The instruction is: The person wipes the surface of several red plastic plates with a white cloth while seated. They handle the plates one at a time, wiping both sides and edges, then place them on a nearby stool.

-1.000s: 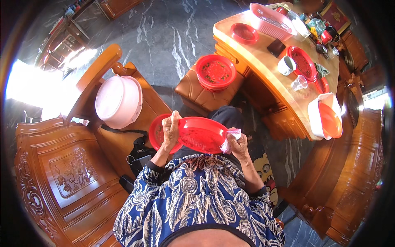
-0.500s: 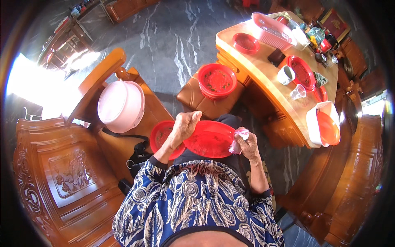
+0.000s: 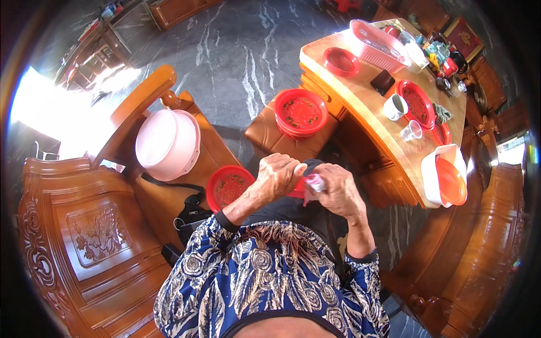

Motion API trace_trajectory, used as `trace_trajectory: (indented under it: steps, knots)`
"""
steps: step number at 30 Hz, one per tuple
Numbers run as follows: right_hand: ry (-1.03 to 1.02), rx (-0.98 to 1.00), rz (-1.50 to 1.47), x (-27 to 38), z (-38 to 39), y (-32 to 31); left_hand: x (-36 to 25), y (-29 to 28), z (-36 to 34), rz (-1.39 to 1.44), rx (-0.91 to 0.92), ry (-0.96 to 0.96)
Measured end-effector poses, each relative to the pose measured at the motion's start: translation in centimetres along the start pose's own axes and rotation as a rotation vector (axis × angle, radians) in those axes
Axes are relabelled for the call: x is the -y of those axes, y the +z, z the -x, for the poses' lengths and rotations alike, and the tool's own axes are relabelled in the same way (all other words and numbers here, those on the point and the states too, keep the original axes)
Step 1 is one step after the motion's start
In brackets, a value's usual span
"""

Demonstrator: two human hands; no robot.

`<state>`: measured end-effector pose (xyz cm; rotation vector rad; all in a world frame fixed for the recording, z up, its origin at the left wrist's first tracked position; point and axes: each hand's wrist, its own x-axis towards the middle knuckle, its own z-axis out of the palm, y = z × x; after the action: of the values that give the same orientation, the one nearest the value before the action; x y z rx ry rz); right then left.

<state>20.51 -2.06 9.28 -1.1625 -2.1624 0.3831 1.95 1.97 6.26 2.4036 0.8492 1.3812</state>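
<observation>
Both hands meet right here above the lap, almost knuckle to knuckle! The left hand (image 3: 279,176) is curled tight, gripping the red plate (image 3: 297,192), its fingers tucked under and its thumb reaching across toward the other side. And there's the right hand (image 3: 342,190), fingers bent and closed, pinching a bunched pink cloth (image 3: 313,183) against that same plate. The plate itself is between the two hands and tipped up, with just a slice of red peeping out below them; most of its face is hidden.

Just beside the left forearm, a patterned red dish (image 3: 228,189) lies face up. Farther left, a pale pink basin (image 3: 167,145) sits upside down on the wooden bench (image 3: 209,147).

Straight ahead, a stack of red plates (image 3: 301,111) rests on the brown stool (image 3: 261,133). Over to the right, the worktop (image 3: 360,93) is busy: a pink basket (image 3: 378,46) toward the far end, a small red plate (image 3: 341,62) beside it, then a white cup (image 3: 395,107), a clear plastic cup (image 3: 411,130), and at the near corner a white tub (image 3: 431,179) with an orange-red dish (image 3: 451,180) leaning inside.
</observation>
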Motion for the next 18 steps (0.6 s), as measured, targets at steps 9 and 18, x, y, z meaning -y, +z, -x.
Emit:
trace_trajectory:
  steps: [9, 18]
  knots:
    - [0.062, 0.04, 0.11, 1.7, -2.1, -0.2, 1.1, 0.3, 0.0, 0.027, -0.042, -0.049]
    - [0.304, -0.003, -0.457, -1.0, 1.5, 0.9, 2.6, -0.4, 2.5, 0.094, -0.141, -0.115]
